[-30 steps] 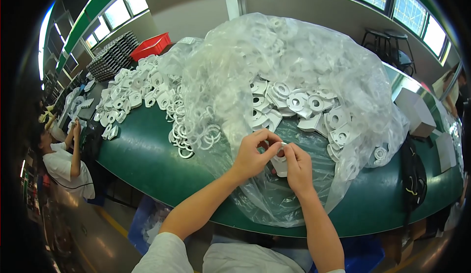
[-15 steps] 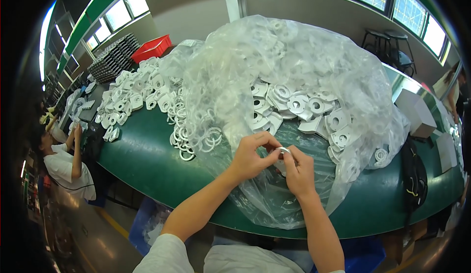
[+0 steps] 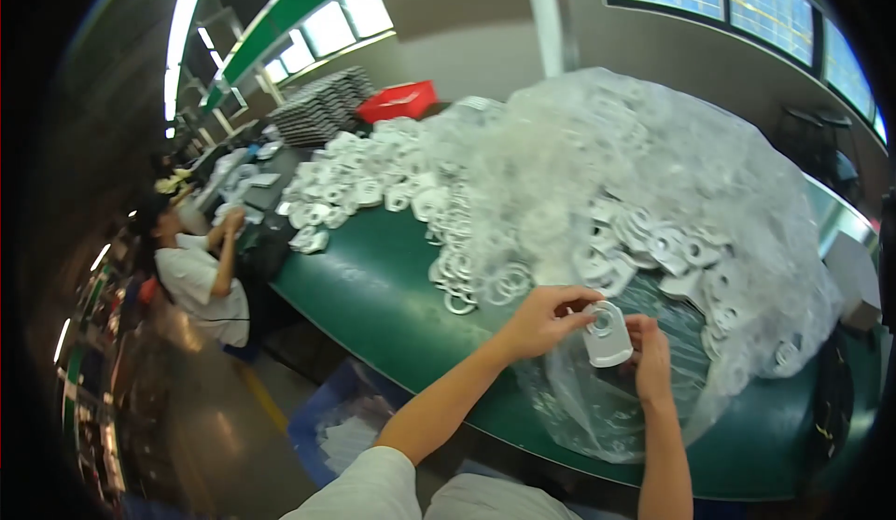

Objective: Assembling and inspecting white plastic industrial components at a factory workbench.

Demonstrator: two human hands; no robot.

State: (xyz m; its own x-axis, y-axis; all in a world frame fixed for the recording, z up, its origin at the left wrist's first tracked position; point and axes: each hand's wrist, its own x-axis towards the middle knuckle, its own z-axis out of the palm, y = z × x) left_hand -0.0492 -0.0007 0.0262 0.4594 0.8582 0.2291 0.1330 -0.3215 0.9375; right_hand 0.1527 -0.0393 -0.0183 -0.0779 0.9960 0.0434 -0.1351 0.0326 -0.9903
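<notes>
A white plastic part with a rounded top, a round hole and a flared lower edge is between my two hands, its flat face showing. My left hand pinches it at the upper left, beside the hole. At its right edge, the curled fingers of my right hand hold on, partly hidden behind it. Underneath, a clear plastic sheet lies over the green tabletop. Just beyond my hands, several similar white parts spill from under the sheet. White rings lie left of them.
A large heap under the clear plastic bag covers the table's middle. More white parts spread left, before a red bin and stacked trays. A blue bin stands below the table edge. Another person works at the left.
The view has swung left, so the scene sits farther right. The white part has turned from edge-on to show its flat face, with both my hands still at it.
</notes>
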